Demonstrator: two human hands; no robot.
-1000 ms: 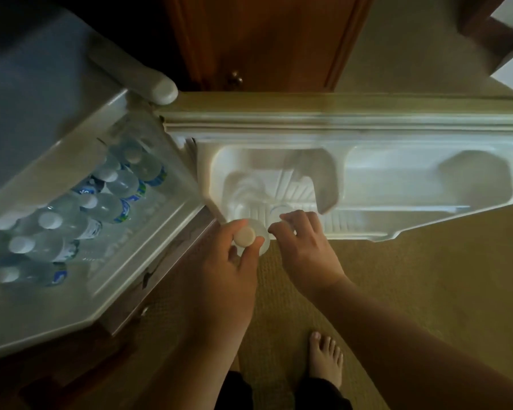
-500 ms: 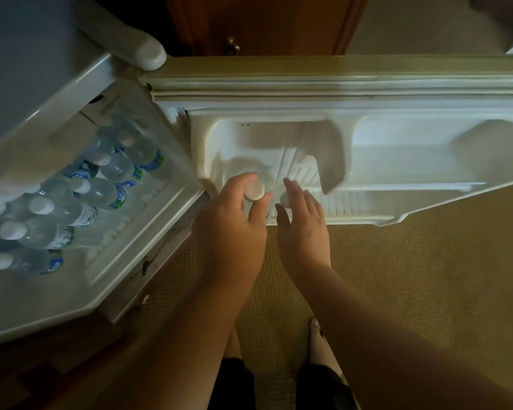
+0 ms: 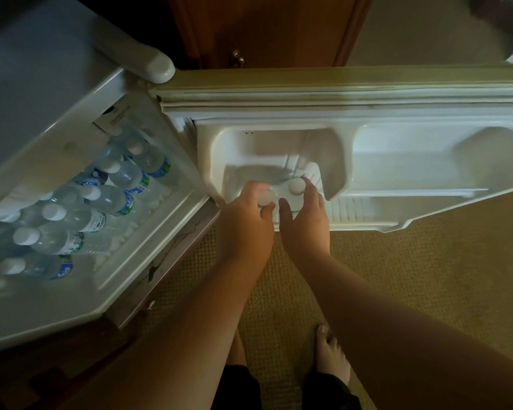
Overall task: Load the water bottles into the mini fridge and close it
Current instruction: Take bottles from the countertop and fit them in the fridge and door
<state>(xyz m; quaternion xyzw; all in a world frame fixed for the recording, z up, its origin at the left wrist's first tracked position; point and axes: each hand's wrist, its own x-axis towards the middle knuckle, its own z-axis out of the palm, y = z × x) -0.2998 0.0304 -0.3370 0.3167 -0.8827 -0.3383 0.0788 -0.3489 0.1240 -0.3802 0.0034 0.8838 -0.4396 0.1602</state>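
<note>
The mini fridge [image 3: 57, 137] stands open at the left, with several clear water bottles [image 3: 110, 199] with white caps lying inside. Its white door [image 3: 397, 149] swings out to the right, its inner shelf facing me. My left hand [image 3: 246, 223] grips the top of a bottle whose white cap [image 3: 264, 198] shows between thumb and fingers, at the left end of the door shelf. My right hand [image 3: 305, 214] curls round a second bottle with a white cap [image 3: 296, 186], just right of the first. Both bottle bodies are hidden below my hands.
A wooden cabinet door [image 3: 264, 28] with a brass knob stands behind the fridge door. Tan carpet [image 3: 412, 276] covers the floor, and my bare foot [image 3: 332, 356] is on it below my arms. The right part of the door shelf [image 3: 412, 179] holds nothing.
Both hands moved forward and down into the door shelf with their bottles. The right hand's bottle cap now shows, further right and deeper than before.
</note>
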